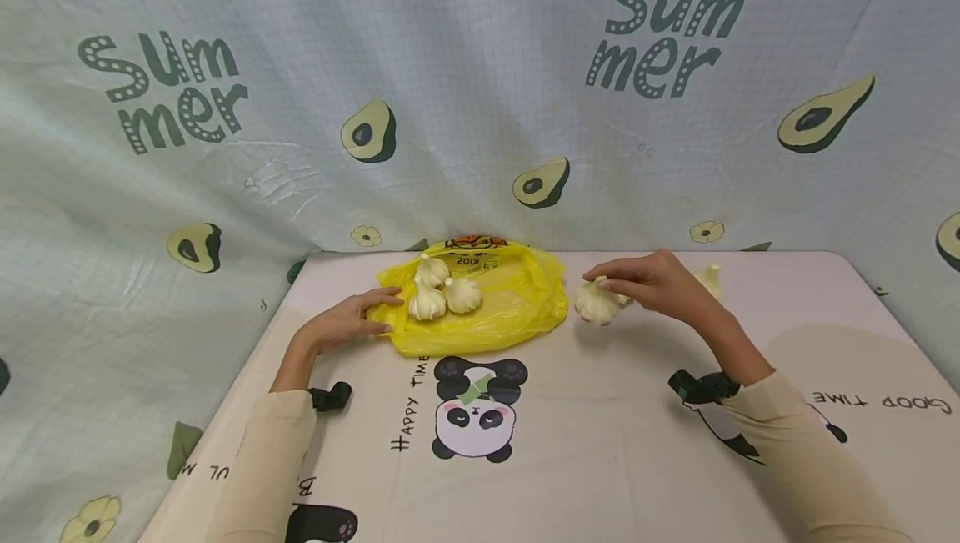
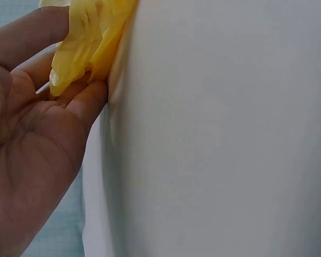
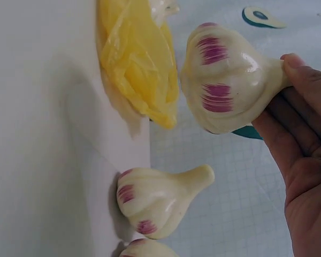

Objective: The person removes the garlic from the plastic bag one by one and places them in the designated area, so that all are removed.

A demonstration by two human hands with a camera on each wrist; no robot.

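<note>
**Garlic lifted beside a yellow bag**

While the right hand [image 1: 652, 283] pinches a garlic bulb [image 1: 597, 303] by its stem, the bulb hangs just right of the yellow bag [image 1: 517, 301], slightly above the table [image 1: 600, 443]. The right wrist view shows the fingers [image 3: 297, 115] curled round the stem, with the bulb's [image 3: 224, 80] purple-streaked base turned away from the palm. Past that hand, another bulb [image 1: 708, 280] lies on the table, partly hidden behind the hand in the head view. The wrist view shows this lying bulb [image 3: 158, 201] on its side, with the top of one more bulb [image 3: 147, 249] cut off at the lower edge.

The left hand [image 1: 348, 322] lies at the bag's left edge. Its thumb and fingers [image 2: 88, 99] pinch a fold of the yellow plastic [image 2: 85, 37] against the table [image 2: 219, 139], as the left wrist view shows.

On the bag, near its left half, three bulbs [image 1: 442, 293] sit in a tight cluster, touching one another. The bag lies flat and crumpled at the far middle of the table, above a printed panda [image 1: 476, 414]. Both sleeves [image 1: 262, 468] are pale beige, and each wrist bears a dark strap [image 1: 701, 386]. A cloth with avocado prints [image 1: 369, 132] and the word "Summer" hangs behind the table.
</note>
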